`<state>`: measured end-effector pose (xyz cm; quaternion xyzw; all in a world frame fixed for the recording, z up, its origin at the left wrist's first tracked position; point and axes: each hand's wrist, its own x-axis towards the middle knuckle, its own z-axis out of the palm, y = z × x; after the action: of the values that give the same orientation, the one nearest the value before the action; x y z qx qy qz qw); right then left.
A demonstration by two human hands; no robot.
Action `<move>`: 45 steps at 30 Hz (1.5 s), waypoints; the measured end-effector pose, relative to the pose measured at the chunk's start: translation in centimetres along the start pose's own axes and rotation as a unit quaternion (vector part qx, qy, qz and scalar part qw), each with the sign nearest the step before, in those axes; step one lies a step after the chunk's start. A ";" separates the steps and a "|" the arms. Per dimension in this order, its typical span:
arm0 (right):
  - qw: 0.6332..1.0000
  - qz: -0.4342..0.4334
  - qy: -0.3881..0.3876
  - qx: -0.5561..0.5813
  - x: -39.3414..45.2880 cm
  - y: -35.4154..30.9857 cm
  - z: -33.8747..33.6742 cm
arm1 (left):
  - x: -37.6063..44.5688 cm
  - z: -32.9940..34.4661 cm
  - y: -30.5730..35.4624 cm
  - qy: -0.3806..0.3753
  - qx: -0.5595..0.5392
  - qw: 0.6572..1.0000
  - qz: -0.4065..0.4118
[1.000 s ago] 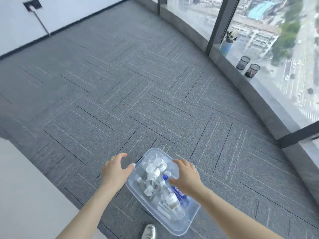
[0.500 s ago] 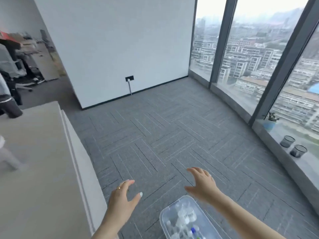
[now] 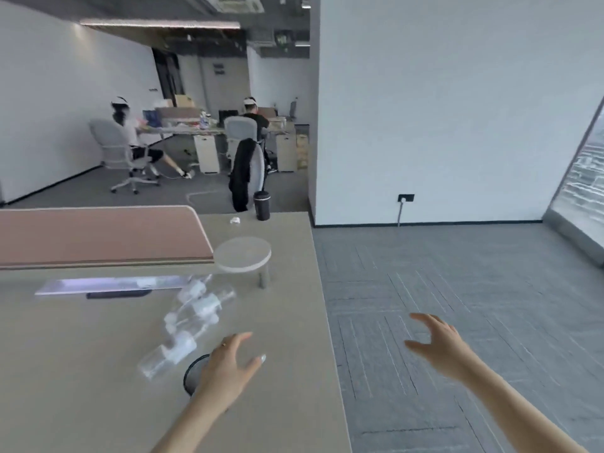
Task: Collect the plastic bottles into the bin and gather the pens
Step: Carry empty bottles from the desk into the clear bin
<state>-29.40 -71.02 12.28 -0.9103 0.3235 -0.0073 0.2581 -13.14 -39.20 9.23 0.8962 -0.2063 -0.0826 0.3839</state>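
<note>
Plastic bottles (image 3: 188,331) are laid in a cluster on the desk (image 3: 81,371), before a partition panel (image 3: 98,237). A mesh pen cup (image 3: 196,374) is set just before them. A tumbler (image 3: 262,206) is placed at the far edge, carpeted floor (image 3: 457,273) to the right.

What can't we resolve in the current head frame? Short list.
- Plastic bottles on the desk: motion-blurred, so the count and labels are unreadable.
- Round dark mesh cup: partly covered by the left hand; contents unseen.
- Bin: outside the head view.
- Pens: none can be made out; the flat things near the divider are smeared.
- Right hand: over the floor, holds nothing; forearm cut by the bottom edge.
</note>
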 end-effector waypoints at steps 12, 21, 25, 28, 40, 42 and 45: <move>0.999 -0.026 -0.017 0.039 6.5 -20.3 11.0 | 7.7 -13.4 -16.0 0.013 -0.023 0.998 -0.055; 0.995 -0.044 -0.082 0.026 7.3 -28.9 19.1 | 11.4 -16.7 -22.7 -0.040 -0.001 0.996 -0.083; 0.991 -0.084 -0.106 0.014 7.8 -31.1 21.5 | 10.2 -16.6 -24.7 -0.021 -0.007 0.994 -0.106; 0.988 -0.099 -0.113 0.014 7.7 -32.9 23.5 | 9.0 -17.1 -26.3 -0.026 0.000 0.992 -0.120; 0.992 -0.051 -0.115 0.015 9.0 -41.4 32.4 | 19.2 -23.3 -34.2 -0.078 0.045 0.992 -0.089; 0.994 -0.033 -0.105 0.018 9.7 -43.0 34.1 | 21.6 -23.7 -35.2 -0.099 0.063 0.991 -0.070; 0.996 -0.014 -0.087 0.012 11.2 -45.2 36.0 | 25.2 -23.7 -36.5 -0.108 0.103 0.988 -0.047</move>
<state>12.35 -31.19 0.76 -0.9087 0.2873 0.0646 0.2958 28.02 -11.99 -0.47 0.9255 -0.2117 -0.1753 0.2607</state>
